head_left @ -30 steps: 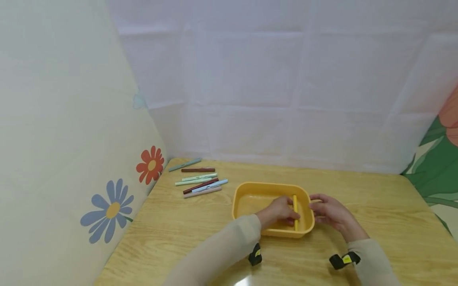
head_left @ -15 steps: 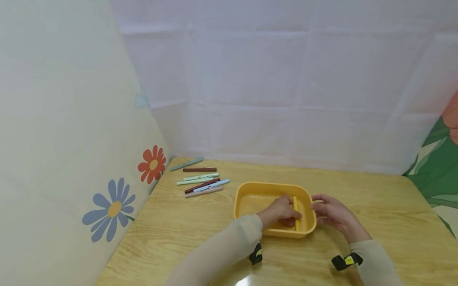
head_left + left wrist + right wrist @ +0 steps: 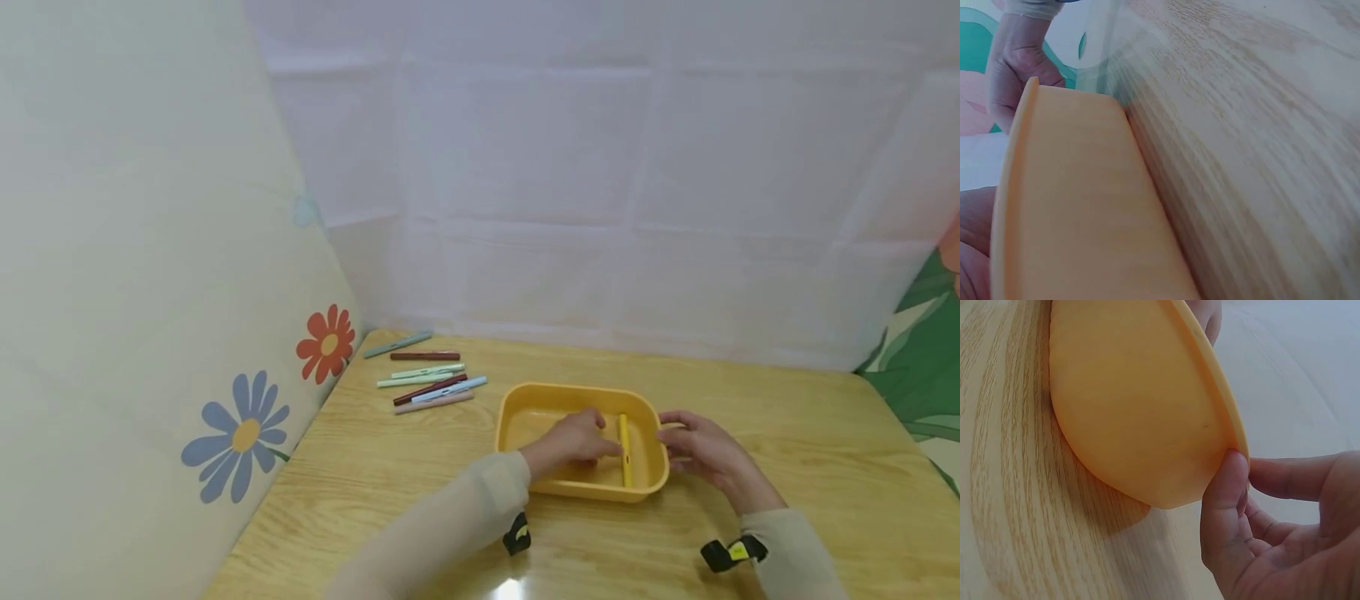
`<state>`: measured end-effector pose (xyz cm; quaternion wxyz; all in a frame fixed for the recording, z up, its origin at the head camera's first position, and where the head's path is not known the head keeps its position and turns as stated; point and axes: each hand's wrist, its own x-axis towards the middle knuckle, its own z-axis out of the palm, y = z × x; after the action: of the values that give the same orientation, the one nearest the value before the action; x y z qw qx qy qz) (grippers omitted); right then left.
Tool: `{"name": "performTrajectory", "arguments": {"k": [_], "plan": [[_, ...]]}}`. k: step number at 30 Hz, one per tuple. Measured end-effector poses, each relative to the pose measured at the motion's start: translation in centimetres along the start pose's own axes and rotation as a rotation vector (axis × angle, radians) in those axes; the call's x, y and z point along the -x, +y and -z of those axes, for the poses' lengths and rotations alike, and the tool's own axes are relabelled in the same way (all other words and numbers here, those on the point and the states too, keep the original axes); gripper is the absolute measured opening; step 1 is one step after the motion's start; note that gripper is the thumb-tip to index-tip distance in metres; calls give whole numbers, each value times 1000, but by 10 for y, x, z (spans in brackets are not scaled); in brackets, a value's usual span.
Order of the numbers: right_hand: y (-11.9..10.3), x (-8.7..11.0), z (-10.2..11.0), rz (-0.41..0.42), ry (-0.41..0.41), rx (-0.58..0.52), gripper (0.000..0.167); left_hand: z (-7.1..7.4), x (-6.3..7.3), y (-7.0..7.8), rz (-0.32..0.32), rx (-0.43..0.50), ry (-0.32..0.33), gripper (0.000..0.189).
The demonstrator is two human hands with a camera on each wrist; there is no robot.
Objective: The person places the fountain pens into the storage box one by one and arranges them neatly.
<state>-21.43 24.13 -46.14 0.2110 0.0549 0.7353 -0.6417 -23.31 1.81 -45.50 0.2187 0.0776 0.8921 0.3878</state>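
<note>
A yellow pen [image 3: 626, 467] lies near the right end inside a yellow plastic box [image 3: 600, 492], along its short side. My left hand [image 3: 573, 437] is inside the box, just left of the pen, its thumb and forefinger spread apart and its thumb tip close to the pen. The other fingers are partly hidden beneath it. At the box's right end, my right hand [image 3: 701, 450] pinches the rim. In the right wrist view the thumb [image 3: 1225, 494] presses the outer wall, with the forefinger at the rim's other side.
Several loose pens [image 3: 433, 402] in green, dark red, light blue and pinkish tones lie at the table's back left. A flowered sheet [image 3: 247, 250] stands along the left, and a white cloth [image 3: 562, 167] hangs behind the wooden table [image 3: 360, 483].
My left hand has let go of the yellow pen and drawn a little to the left, leaving the pen in the box. My right hand stays at the rim. The head view has shifted slightly.
</note>
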Motion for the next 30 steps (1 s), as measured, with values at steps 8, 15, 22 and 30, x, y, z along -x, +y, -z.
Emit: {"name": "performTrajectory", "arguments": {"k": [8,15,22,30], "plan": [[2,-1,2,-1,1,15,55,18,9,-5,-103,-230,6,49],[3,0,3,-9,-3,17,55,34,18,-17,-177,-231,-53,45],[4,1,4,2,-16,4,55,56,26,-30,-310,-211,-58,38],[4,0,4,6,-19,4,52,85,41,-44,-489,-236,-1,35]]}}
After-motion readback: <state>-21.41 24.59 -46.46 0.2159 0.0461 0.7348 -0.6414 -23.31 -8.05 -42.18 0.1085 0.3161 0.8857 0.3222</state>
